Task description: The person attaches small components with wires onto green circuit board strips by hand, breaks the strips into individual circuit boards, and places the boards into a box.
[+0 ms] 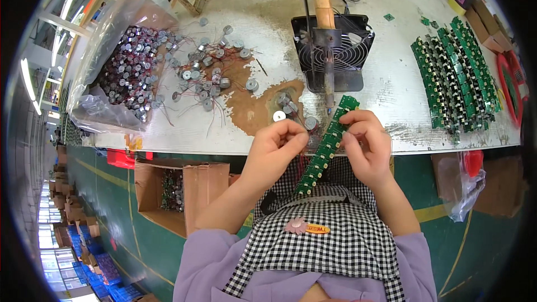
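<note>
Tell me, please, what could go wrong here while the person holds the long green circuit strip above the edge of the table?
1. The green circuit strip is long and held only near its upper end by the right hand and the left hand; it may bend or slip.
2. The soldering iron in its stand hangs close above the fingers; a burn seems possible.
3. Loose small motors with thin wires lie nearby; a sleeve could drag them off the table.

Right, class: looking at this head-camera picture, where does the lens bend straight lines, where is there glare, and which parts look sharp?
Head view: the white worktop's front edge bows toward the rim; glare flares on the clear plastic bag of small round metal parts; the long green circuit-board strip and both hands, left hand, right hand, look sharp; corners fall black.
</note>
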Tool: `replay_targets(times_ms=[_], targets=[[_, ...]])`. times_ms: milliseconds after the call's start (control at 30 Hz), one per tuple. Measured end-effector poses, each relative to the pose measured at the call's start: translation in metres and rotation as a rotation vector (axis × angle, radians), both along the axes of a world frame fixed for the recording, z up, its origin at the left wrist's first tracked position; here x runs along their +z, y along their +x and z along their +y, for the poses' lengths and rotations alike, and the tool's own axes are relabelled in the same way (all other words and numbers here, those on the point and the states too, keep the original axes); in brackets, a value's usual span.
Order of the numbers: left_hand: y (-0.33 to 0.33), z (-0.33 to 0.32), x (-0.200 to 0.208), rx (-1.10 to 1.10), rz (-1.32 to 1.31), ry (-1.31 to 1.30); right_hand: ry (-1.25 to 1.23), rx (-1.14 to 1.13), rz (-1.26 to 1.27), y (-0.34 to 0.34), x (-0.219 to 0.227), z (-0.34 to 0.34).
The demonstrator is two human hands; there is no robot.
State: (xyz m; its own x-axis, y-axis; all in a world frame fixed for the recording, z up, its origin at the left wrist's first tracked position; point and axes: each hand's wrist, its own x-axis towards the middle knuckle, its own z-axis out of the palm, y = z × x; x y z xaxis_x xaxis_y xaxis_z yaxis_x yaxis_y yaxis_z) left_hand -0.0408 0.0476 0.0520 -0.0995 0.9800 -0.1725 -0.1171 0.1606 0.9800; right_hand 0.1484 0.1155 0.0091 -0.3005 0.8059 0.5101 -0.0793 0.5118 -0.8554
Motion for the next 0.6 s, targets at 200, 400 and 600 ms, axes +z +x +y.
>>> replay_targets(times_ms=[200,400,600], targets=[[0.016,0.010,0.000,0.005,0.134,0.036,0.065,-0.018,-0.117,0.002,0.009,-0.001],[0.020,0.021,-0.007,0.049,0.524,0.345,0.053,-0.008,-0.086,0.002,0.011,0.001],[0.014,0.027,-0.006,-0.035,0.221,0.108,0.031,0.018,-0.027,-0.004,0.019,0.002]])
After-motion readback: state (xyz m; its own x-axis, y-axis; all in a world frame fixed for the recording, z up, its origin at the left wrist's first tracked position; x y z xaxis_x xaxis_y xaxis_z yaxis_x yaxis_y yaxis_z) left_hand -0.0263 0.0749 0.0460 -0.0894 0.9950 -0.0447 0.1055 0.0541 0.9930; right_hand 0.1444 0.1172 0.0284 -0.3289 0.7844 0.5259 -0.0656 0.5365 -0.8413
